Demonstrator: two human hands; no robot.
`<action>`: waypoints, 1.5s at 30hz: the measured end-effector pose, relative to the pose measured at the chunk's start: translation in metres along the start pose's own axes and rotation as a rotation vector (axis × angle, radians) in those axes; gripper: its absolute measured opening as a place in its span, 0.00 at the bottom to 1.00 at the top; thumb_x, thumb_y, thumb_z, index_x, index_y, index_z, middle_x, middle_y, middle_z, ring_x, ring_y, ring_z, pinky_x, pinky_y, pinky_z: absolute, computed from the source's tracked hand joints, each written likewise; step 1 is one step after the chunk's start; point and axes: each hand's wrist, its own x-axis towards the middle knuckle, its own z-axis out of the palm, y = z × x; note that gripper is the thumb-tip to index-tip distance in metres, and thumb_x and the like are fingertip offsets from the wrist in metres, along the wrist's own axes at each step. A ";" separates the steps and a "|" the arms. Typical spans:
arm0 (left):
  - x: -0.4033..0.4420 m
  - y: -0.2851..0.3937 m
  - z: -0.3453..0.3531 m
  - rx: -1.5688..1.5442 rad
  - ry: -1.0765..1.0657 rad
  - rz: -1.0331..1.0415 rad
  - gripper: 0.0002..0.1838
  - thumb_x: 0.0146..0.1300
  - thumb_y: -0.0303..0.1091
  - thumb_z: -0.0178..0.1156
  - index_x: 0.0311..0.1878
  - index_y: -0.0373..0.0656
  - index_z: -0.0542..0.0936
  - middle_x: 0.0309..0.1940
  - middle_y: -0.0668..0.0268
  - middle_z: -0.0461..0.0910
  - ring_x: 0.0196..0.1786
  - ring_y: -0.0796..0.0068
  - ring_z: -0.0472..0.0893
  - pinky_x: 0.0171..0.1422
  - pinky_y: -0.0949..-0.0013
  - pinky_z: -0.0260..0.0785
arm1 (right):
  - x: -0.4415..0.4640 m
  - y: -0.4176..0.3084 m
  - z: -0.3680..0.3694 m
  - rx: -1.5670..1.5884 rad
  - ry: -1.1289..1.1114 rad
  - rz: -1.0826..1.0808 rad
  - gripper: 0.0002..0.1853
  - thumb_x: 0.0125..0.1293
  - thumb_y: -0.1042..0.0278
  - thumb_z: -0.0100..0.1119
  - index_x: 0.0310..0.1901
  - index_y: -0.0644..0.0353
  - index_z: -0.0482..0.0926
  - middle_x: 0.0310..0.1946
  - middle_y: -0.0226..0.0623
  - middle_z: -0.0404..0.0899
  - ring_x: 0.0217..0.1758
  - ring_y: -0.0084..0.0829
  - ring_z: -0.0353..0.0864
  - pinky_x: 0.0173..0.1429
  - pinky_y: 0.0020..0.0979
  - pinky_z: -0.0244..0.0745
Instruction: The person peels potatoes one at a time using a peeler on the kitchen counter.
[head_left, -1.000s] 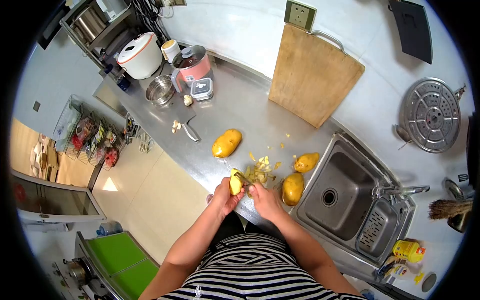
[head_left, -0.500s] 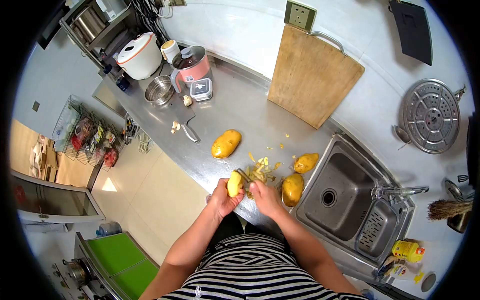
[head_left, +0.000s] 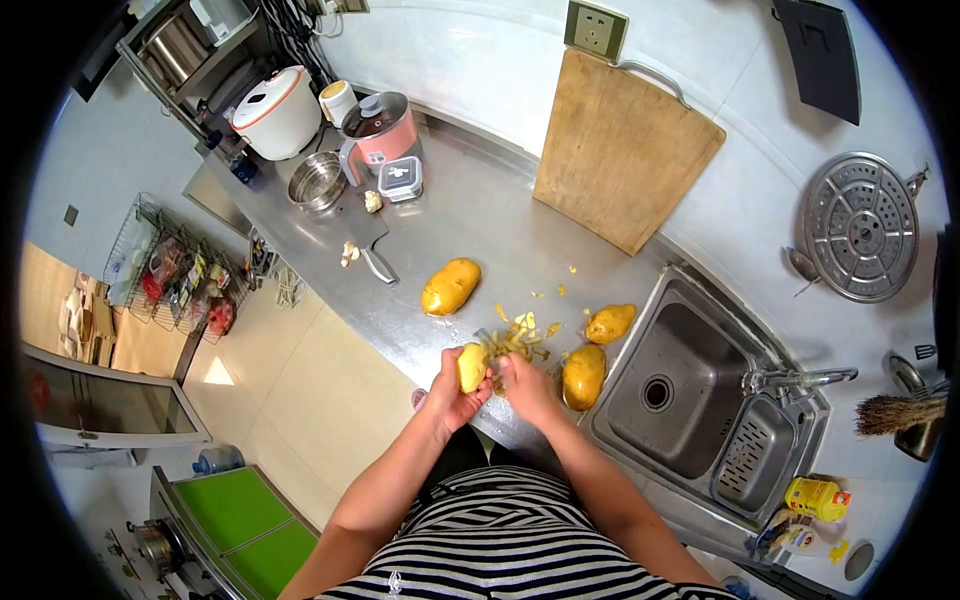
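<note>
My left hand (head_left: 453,398) is closed around a peeled yellow potato (head_left: 472,368) at the counter's front edge. Just to its right, my right hand (head_left: 527,388) grips a peeler (head_left: 491,342), blurred and partly hidden, beside the potato. Peelings (head_left: 524,335) lie in a loose heap on the metal counter beyond my hands. One unpeeled potato (head_left: 451,287) rests farther back on the left. Two more, a smaller one (head_left: 610,324) and a larger one (head_left: 583,377), lie to the right by the sink.
A steel sink (head_left: 672,380) is on the right. Against the wall leans a wooden cutting board (head_left: 628,150). Back left are a cleaver (head_left: 369,235), garlic (head_left: 373,201), a steel bowl (head_left: 318,181), a lidded box (head_left: 401,179), a pink pot (head_left: 384,135) and a rice cooker (head_left: 279,112).
The potato in my left hand has been turned a little. The peeler has shifted slightly beside it, and my right hand has moved slightly left. The view has tilted marginally.
</note>
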 end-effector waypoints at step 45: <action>-0.014 0.010 -0.001 0.186 0.070 0.098 0.22 0.67 0.52 0.48 0.47 0.41 0.74 0.34 0.60 0.79 0.31 0.69 0.80 0.33 0.74 0.75 | 0.003 0.008 -0.013 0.175 -0.057 0.136 0.17 0.72 0.56 0.42 0.39 0.61 0.75 0.32 0.49 0.80 0.38 0.52 0.78 0.43 0.46 0.71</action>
